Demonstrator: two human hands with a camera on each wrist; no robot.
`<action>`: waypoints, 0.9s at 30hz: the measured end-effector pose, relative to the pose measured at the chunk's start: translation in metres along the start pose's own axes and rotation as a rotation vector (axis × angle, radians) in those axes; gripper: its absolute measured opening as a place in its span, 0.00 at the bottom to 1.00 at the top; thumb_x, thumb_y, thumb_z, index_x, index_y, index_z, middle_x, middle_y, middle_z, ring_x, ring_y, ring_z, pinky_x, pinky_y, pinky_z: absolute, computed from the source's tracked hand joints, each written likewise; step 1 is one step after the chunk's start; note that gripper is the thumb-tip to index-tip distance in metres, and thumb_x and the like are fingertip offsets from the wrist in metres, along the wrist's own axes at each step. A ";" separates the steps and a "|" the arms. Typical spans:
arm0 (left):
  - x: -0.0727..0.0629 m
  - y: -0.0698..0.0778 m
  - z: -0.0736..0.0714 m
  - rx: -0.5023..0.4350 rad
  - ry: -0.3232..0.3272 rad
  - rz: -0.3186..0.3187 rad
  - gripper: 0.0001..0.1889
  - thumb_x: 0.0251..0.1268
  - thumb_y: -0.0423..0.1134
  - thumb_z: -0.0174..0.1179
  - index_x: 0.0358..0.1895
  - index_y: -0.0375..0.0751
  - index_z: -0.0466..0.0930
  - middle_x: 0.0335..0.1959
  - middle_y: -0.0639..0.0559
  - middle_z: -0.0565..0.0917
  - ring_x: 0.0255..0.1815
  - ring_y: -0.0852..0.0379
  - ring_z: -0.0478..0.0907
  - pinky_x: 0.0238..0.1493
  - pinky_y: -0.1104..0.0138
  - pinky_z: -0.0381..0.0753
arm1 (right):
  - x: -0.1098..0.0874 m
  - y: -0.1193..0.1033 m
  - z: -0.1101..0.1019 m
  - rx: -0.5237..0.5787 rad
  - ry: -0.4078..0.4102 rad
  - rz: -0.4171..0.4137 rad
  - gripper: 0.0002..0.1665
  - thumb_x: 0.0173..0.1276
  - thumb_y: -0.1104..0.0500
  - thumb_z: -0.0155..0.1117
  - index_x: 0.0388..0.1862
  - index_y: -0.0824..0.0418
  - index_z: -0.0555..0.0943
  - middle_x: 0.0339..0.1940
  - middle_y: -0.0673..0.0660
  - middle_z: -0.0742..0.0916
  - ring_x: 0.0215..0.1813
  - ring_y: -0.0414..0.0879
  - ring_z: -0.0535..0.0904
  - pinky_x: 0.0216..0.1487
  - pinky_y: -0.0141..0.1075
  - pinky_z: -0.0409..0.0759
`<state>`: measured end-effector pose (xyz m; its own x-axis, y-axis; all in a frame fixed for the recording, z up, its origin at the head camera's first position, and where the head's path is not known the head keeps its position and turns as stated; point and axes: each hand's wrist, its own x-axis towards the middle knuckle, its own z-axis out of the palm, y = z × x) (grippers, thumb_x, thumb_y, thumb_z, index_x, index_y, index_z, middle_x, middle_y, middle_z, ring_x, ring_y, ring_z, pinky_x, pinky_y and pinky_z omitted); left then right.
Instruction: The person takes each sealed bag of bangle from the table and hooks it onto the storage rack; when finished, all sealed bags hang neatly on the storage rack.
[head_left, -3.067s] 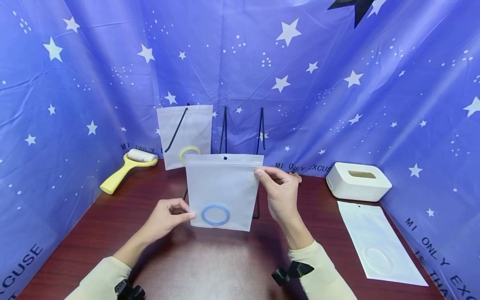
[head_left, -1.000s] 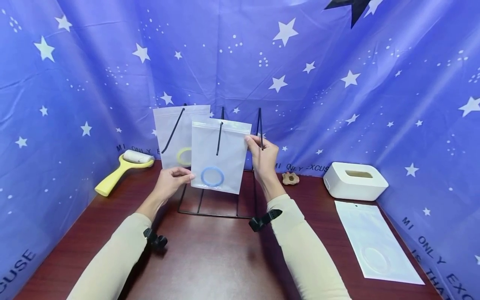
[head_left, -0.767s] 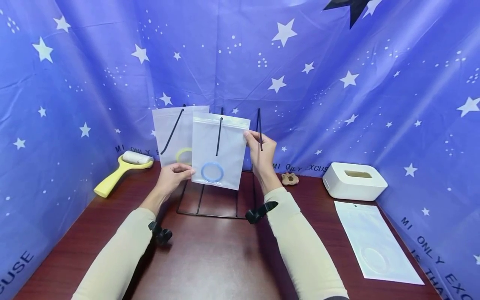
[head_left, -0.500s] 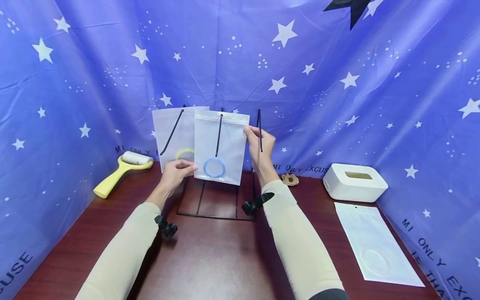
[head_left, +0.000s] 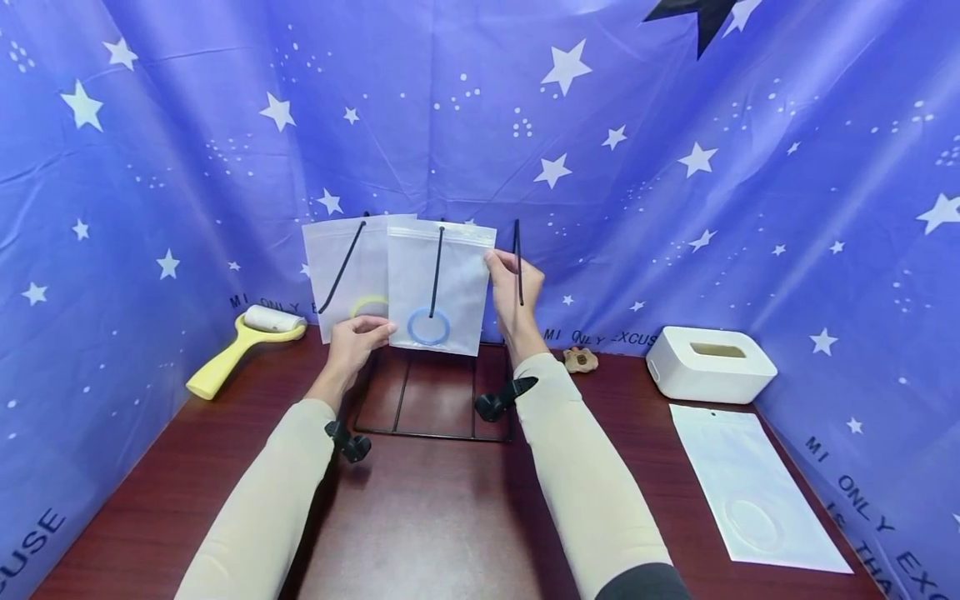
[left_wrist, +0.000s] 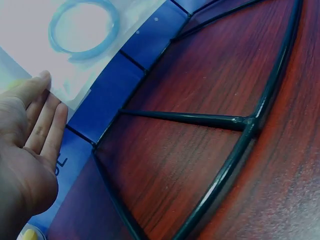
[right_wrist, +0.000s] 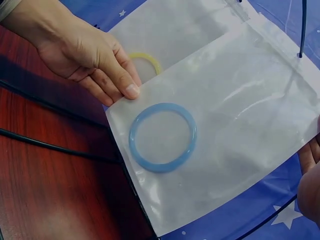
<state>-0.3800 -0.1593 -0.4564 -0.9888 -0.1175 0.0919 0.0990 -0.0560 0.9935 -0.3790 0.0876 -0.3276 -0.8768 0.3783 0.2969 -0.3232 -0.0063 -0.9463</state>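
A white zip bag (head_left: 465, 275) with a blue ring (right_wrist: 132, 137) inside hangs on the middle prong of a black wire rack (head_left: 431, 436). The prong passes through the bag's top hole, and the bag sits far back along it. My left hand (head_left: 347, 352) pinches the bag's lower left corner between thumb and fingers. At its upper right edge, my right hand (head_left: 506, 298) pinches it, just behind the rack's right prong. Another white bag (head_left: 330, 250), with a yellow ring (right_wrist: 157, 66) partly covered, hangs on the left prong.
A yellow-handled roller (head_left: 225, 362) lies at the left. A white box with a top slot (head_left: 712, 371) stands at the right, behind a flat white bag (head_left: 750, 450) holding a pale ring. A small brown object (head_left: 580, 360) lies right of the rack. Starry cloth surrounds the table.
Both hands have moved the blue-ring bag up and away from me, first onto the middle prong, then farther back along it. The other bags have stayed put.
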 end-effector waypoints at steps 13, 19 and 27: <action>-0.010 0.000 -0.005 -0.012 0.027 0.094 0.18 0.64 0.34 0.72 0.52 0.23 0.84 0.32 0.64 0.90 0.36 0.71 0.87 0.50 0.70 0.88 | -0.008 0.015 -0.015 0.016 -0.022 -0.025 0.14 0.68 0.62 0.71 0.50 0.66 0.89 0.46 0.66 0.91 0.44 0.52 0.88 0.51 0.36 0.86; -0.030 0.005 -0.019 -0.020 -0.024 0.146 0.20 0.64 0.33 0.72 0.53 0.20 0.82 0.32 0.67 0.90 0.38 0.69 0.88 0.47 0.74 0.87 | -0.011 0.023 -0.039 0.114 -0.034 -0.046 0.14 0.67 0.69 0.70 0.50 0.74 0.87 0.45 0.69 0.91 0.44 0.54 0.91 0.51 0.34 0.88; -0.064 0.003 -0.057 0.281 -0.165 0.074 0.21 0.66 0.43 0.72 0.57 0.34 0.85 0.45 0.57 0.93 0.44 0.73 0.86 0.49 0.78 0.83 | -0.017 0.020 -0.095 0.136 -0.093 -0.055 0.17 0.69 0.68 0.70 0.52 0.78 0.84 0.32 0.48 0.92 0.38 0.40 0.90 0.52 0.35 0.88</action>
<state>-0.3101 -0.2086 -0.4630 -0.9871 0.0521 0.1517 0.1596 0.2247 0.9613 -0.3364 0.1687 -0.3639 -0.8836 0.2947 0.3639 -0.4110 -0.1157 -0.9042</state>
